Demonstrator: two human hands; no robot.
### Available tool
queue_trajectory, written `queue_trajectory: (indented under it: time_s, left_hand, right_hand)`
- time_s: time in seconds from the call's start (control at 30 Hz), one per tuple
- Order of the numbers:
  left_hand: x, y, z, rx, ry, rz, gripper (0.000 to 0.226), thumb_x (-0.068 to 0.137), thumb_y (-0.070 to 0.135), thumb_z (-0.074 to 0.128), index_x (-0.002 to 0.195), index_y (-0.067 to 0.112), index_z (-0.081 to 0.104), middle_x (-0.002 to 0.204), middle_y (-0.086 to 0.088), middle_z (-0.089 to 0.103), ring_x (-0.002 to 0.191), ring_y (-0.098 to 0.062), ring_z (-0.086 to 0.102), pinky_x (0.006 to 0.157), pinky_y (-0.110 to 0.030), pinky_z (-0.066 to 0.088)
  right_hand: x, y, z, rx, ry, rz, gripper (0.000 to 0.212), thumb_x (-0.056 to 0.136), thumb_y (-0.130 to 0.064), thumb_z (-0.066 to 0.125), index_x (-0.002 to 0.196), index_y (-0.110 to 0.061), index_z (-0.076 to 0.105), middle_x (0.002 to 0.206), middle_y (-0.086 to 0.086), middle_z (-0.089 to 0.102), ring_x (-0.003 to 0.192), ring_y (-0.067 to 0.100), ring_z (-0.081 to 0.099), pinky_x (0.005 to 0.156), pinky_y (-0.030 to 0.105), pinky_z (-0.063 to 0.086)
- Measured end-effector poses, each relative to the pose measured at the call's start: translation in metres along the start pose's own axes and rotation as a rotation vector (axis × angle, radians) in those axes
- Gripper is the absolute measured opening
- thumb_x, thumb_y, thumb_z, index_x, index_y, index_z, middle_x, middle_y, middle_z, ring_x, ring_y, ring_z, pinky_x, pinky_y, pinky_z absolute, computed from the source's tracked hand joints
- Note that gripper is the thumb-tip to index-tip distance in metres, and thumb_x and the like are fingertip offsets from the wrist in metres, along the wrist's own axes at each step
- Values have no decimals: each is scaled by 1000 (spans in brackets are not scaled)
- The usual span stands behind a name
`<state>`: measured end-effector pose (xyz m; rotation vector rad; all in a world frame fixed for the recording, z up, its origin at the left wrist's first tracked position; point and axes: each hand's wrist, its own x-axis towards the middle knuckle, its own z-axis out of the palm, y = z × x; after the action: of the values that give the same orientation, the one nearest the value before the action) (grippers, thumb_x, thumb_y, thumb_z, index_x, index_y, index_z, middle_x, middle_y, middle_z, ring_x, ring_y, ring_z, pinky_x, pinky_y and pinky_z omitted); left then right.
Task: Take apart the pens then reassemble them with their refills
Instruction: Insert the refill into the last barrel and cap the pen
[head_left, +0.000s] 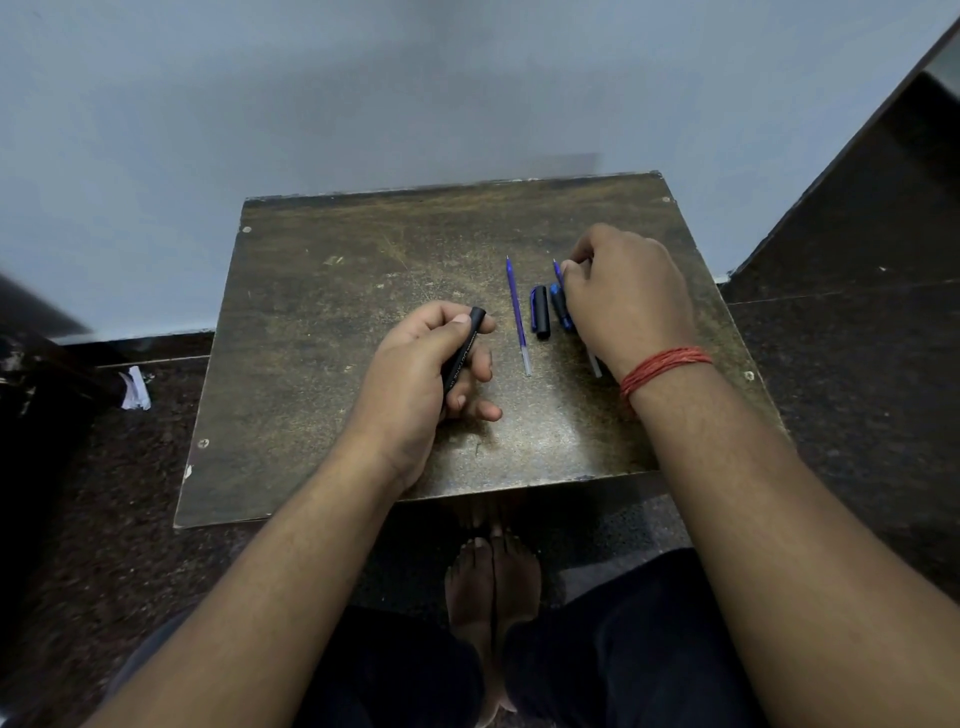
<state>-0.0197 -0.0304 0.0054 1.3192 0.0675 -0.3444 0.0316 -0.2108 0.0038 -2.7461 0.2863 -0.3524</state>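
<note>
- Filling the middle of the view, a worn brown board (363, 249) lies on the dark floor, its far edge just short of the pale wall (363, 78) and its near edge just ahead of the person's bare feet (493, 582).
- Most of the board's left half and its far strip are bare; the pen parts cluster right of centre, well in from every edge.
- The left hand (415, 374) is clenched around a black pen barrel (464, 351), which slants up from the palm, its open end poking out past the thumb and forefinger.
- The right hand (623, 296), a red thread (665, 366) round its wrist, rests knuckles-up over the rightmost parts; its fingertips are curled under, and I cannot tell whether they pinch anything.
- A second refill (558, 270) shows only its blue tip beyond that hand's fingers, with a pale tail end emerging near the wrist; the middle is hidden.
- A black and blue pen piece (562, 312) is half covered by the same hand, and its shape is hard to make out.
- A blue refill (518, 314) lies free between the hands, pointed tip away from the person, clear end nearest.
- Just right of it, apart from it, sits a short black cap (541, 312) with a blue clip.
- A scrap of white paper (136, 389) lies on the floor off the board's left edge.
</note>
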Motion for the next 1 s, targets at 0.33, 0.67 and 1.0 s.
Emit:
queue_trajectory:
  time_s: [0.33,0.67,1.0]
  left_hand:
    - [2,0,2,-5,6,7,20,102,13,42,100,7,60,61,-4,54,41,-10,33,46,-29,49]
    - [3,1,1,-28,29,10,21,103,13,41,98,7,60,62,-5,54,41,-9,34,46,-28,50]
    - [0,7,-2,-48,45,24,21,103,12,40,103,4,59,62,-5,55,42,-10,34,46,-28,50]
  right_hand:
    - [-9,-25,7,47,51,-176,21,96,-36,53,100,-20,65,104,-1,63,107,26,51,91,40,42]
    - [-16,-40,28,-226,65,-194,35,89,-47,58,103,-16,66,118,5,57,115,31,45,89,49,37]
    - [-14,-41,28,-276,141,-158,32,86,-42,60,102,-14,65,112,7,57,110,32,47,83,45,33]
